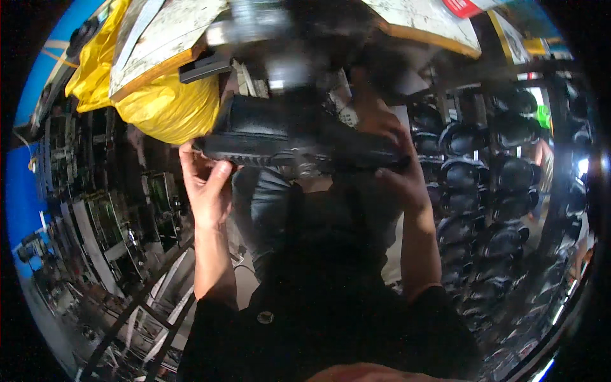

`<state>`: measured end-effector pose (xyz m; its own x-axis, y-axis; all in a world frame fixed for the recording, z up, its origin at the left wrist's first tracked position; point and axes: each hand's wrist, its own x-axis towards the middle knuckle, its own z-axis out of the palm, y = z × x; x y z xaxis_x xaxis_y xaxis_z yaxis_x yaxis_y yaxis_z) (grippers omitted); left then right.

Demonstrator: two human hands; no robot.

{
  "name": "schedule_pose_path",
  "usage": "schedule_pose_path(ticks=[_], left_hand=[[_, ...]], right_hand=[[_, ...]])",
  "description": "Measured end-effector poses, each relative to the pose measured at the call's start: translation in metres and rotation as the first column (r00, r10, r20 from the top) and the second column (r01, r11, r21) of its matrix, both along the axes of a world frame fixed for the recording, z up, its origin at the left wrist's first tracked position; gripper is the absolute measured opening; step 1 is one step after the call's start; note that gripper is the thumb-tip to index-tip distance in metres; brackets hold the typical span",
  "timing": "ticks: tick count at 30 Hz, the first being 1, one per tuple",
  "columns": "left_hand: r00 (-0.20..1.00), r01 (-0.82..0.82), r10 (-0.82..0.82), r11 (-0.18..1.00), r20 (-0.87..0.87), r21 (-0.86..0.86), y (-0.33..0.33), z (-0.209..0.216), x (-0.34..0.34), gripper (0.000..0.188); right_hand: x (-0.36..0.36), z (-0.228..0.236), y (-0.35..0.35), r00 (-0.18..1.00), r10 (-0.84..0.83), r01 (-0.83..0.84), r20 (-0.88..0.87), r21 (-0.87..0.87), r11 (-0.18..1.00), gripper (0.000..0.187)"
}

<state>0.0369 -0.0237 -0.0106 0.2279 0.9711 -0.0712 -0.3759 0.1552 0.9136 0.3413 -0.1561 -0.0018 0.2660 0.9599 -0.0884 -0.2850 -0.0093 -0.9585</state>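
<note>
Black, glossy leather footwear, which looks like a shoe (pixel 258 124) with a ridged sole edge, is held level in front of my body. My left hand (pixel 209 184) grips its left end, thumb along the near edge and fingers beneath. At the other end, my right hand (pixel 407 169) is closed round the dark, blurred part. Shadow hides whether this is one shoe or two held together. Just beyond it stands a dark machine with a blurred metal top (pixel 254 28).
White worn worktops (pixel 167 39) with wooden edges flank the machine. A yellow plastic bag (pixel 168 111) bulges below the left one. Racks of black shoes (pixel 461 175) line the right side. Metal racking (pixel 95 248) fills the left. Part of another person (pixel 541 172) shows at far right.
</note>
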Motion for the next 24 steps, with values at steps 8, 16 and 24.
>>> schedule_pose_path(ticks=[8,16,24], left_hand=[[0.959,0.219,-0.175,0.956,0.224,-0.193,-0.014,-0.009,0.029,0.075],[0.987,0.081,-0.041,0.963,0.157,-0.256,-0.036,-0.025,0.021,0.054],[0.998,0.017,-0.008,0.991,0.067,-0.131,-0.04,-0.014,0.022,0.054]], right_hand=[[-0.018,-0.003,-0.001,0.943,0.021,-0.002,0.332,-0.056,0.998,0.046],[-0.027,0.026,0.022,0.73,-0.073,-0.153,0.679,0.267,0.952,0.037],[-0.034,0.016,0.039,0.849,-0.115,-0.038,0.515,0.279,0.96,0.012]])
